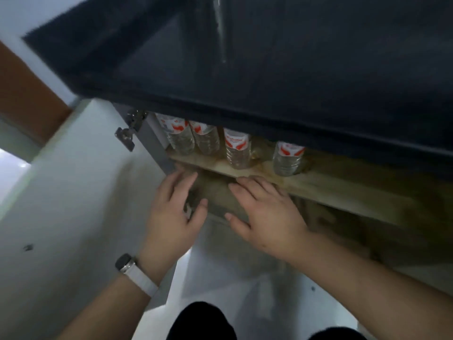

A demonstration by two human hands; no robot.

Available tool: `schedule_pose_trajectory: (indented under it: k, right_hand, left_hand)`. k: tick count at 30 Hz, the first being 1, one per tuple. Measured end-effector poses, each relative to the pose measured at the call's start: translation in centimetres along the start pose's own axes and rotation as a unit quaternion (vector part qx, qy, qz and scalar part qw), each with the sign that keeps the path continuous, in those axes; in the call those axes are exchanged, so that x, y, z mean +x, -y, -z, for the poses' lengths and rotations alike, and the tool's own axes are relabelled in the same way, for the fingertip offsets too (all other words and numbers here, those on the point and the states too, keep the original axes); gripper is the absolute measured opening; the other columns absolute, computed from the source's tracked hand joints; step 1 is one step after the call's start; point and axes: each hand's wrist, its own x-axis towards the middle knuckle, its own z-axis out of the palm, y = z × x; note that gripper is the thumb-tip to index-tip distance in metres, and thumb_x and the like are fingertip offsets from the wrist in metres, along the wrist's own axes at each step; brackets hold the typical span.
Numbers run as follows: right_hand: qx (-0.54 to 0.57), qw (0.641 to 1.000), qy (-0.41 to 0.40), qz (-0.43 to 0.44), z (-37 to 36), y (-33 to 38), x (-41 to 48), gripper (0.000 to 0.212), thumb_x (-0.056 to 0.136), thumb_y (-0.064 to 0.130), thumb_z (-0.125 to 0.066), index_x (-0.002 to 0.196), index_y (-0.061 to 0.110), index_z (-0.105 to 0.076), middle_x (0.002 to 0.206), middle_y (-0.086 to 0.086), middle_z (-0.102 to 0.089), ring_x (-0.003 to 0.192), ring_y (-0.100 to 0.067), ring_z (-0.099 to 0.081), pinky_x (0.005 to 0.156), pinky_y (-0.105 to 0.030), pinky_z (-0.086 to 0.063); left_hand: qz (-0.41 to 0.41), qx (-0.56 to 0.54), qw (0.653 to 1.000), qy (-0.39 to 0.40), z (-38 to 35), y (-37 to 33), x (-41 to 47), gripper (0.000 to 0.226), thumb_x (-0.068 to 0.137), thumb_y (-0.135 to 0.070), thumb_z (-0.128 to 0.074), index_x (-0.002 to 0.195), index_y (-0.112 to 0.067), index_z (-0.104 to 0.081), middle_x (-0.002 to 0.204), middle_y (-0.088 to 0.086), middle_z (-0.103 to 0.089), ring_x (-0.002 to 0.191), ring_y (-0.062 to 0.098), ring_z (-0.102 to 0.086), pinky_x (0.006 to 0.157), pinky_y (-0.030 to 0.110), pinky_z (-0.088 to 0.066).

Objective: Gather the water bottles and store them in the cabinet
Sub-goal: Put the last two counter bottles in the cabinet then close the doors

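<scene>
We see four clear plastic water bottles, each with a white label marked in red, lined up on the wooden shelf (343,185) of the open cabinet (155,143) across the middle of the frame. The first bottle (180,136) and second bottle (206,138) touch each other at the left end. The third bottle (237,149) stands a little apart, and the fourth bottle (288,158) stands farther right. All four are upright with their bases on the shelf. Their long axes run up and down the frame, and their tops are hidden behind the dark bench (269,69) that fills the upper part of the picture.

Below the shelf, at centre frame, the left hand (171,212) and right hand (267,217) reach forward side by side with palms down. The fingers of both are straight, slightly spread, and hold nothing. Their tips lie at the shelf's front edge, but blur keeps us from telling whether they touch it. A watch (126,263) on a white strap circles the left wrist.

The white cabinet door (73,192) stands open at the left of the frame, with its metal hinge (130,130) just beside the first bottle.
</scene>
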Motion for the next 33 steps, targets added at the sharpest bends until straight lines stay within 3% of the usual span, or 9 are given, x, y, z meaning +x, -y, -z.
schedule_pose_trajectory:
  k: [4, 7, 14, 23, 26, 33]
  right_hand:
    - [-0.036, 0.998, 0.052, 0.005, 7.1, 1.9, -3.0, 0.057, 0.084, 0.052, -0.042, 0.122, 0.016, -0.064, 0.123, -0.008, -0.063, 0.114, -0.031, -0.058, 0.091, -0.042, -0.049]
    - [-0.053, 0.995, 0.087, 0.003, 12.9, 3.2, -5.1, 0.058, 0.085, 0.054, -0.040, 0.124, 0.018, -0.063, 0.121, -0.006, -0.063, 0.112, -0.029, -0.059, 0.090, -0.042, -0.050]
    - [-0.071, 0.989, 0.121, -0.039, 26.5, 5.8, -10.5, 0.060, 0.085, 0.053, -0.039, 0.126, 0.015, -0.061, 0.120, -0.011, -0.063, 0.111, -0.033, -0.059, 0.090, -0.046, -0.051]
    - [-0.141, 0.981, 0.064, -0.113, 39.0, 7.5, -15.2, 0.053, 0.089, 0.056, -0.047, 0.125, 0.020, -0.059, 0.128, -0.005, -0.061, 0.117, -0.029, -0.056, 0.098, -0.045, -0.047]
    - [-0.151, 0.974, 0.034, -0.168, 41.3, 9.1, -17.0, 0.055, 0.090, 0.056, -0.041, 0.131, 0.022, -0.056, 0.133, -0.002, -0.057, 0.122, -0.028, -0.052, 0.101, -0.044, -0.044]
    - [-0.189, 0.931, -0.038, -0.311, 43.9, 11.9, -22.6, 0.055, 0.087, 0.056, -0.040, 0.124, 0.022, -0.063, 0.125, -0.001, -0.064, 0.116, -0.028, -0.060, 0.097, -0.043, -0.048]
  left_hand:
    - [-0.052, 0.065, 0.995, 0.056, 5.6, -5.7, -0.8, 0.048, 0.088, -0.036, -0.062, 0.128, -0.009, -0.065, 0.138, 0.016, -0.057, 0.125, 0.037, -0.053, 0.102, 0.049, -0.046]
    - [-0.056, 0.099, 0.987, 0.116, 10.2, -10.3, -1.6, 0.050, 0.089, -0.040, -0.058, 0.131, -0.015, -0.064, 0.141, 0.010, -0.056, 0.133, 0.032, -0.049, 0.102, 0.050, -0.045]
    - [-0.126, 0.141, 0.963, 0.192, 19.9, -21.7, -1.3, 0.047, 0.088, -0.043, -0.050, 0.130, -0.022, -0.057, 0.136, 0.010, -0.060, 0.129, 0.033, -0.055, 0.100, 0.050, -0.047]
    - [-0.233, 0.097, 0.937, 0.241, 25.7, -30.8, 3.5, 0.050, 0.092, -0.050, -0.045, 0.130, -0.023, -0.062, 0.137, 0.005, -0.059, 0.130, 0.030, -0.053, 0.104, 0.048, -0.045]
    - [-0.286, 0.076, 0.926, 0.237, 26.6, -33.0, 4.8, 0.050, 0.092, -0.049, -0.045, 0.131, -0.023, -0.063, 0.138, 0.006, -0.060, 0.132, 0.028, -0.052, 0.104, 0.046, -0.044]
    - [-0.399, 0.021, 0.880, 0.257, 26.3, -37.2, 5.8, 0.054, 0.094, -0.051, -0.041, 0.139, -0.025, -0.057, 0.145, 0.004, -0.054, 0.138, 0.026, -0.046, 0.109, 0.043, -0.037]
